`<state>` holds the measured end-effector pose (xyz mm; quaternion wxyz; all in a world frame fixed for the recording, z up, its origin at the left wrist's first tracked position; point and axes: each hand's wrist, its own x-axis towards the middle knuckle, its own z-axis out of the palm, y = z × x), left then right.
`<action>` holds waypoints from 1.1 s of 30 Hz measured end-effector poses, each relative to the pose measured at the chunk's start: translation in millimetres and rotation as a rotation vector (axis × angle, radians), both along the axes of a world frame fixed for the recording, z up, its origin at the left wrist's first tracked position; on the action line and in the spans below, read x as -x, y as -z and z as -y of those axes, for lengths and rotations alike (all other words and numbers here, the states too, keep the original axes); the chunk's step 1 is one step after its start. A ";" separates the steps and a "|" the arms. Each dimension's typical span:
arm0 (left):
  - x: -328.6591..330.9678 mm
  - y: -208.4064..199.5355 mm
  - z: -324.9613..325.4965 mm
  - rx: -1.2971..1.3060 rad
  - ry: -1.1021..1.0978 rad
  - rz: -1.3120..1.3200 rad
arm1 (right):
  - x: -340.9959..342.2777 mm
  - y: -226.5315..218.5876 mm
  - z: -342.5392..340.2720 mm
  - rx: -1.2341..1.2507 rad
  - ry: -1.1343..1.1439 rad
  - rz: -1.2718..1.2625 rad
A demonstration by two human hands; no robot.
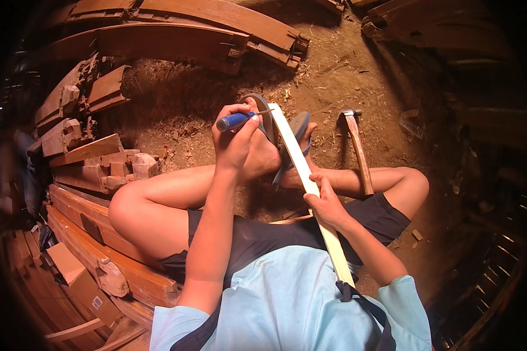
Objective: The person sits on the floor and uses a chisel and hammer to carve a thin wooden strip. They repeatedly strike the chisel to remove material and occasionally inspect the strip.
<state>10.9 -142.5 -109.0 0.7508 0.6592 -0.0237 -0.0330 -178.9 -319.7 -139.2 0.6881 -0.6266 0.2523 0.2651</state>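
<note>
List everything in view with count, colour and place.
tool: one, blue handle, upper centre
strip: one, pale yellow, centre
hammer: one, brown handle, right
boards: many, brown, left and top
box: one, brown, lower left
ground: one, brown, upper centre
sandals: two, grey, upper centre
shirt: one, light blue, bottom
shorts: one, black, lower centre
legs: two, bare, either side
feet: two, in sandals
arms: two, bare, bottom
left grip: one, bare, around tool
right grip: one, bare, around strip
</note>
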 end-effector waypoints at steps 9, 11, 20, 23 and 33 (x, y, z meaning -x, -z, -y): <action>0.1 13.5 -4.2 -0.095 0.036 -0.024 | 0.4 -14.4 -4.5 0.613 -0.212 0.264; 3.4 14.5 -2.0 -0.089 0.036 -0.024 | -0.1 -17.5 -2.5 0.554 -0.146 0.270; -5.0 17.5 5.8 -0.330 0.117 0.248 | -53.0 -14.7 86.8 1.301 -0.179 0.306; -2.3 9.0 13.7 -0.374 0.159 0.186 | -66.2 10.3 118.9 1.433 -0.198 0.080; 24.3 -1.0 -10.0 -0.454 0.288 0.132 | -72.7 94.0 132.4 0.584 0.183 -0.081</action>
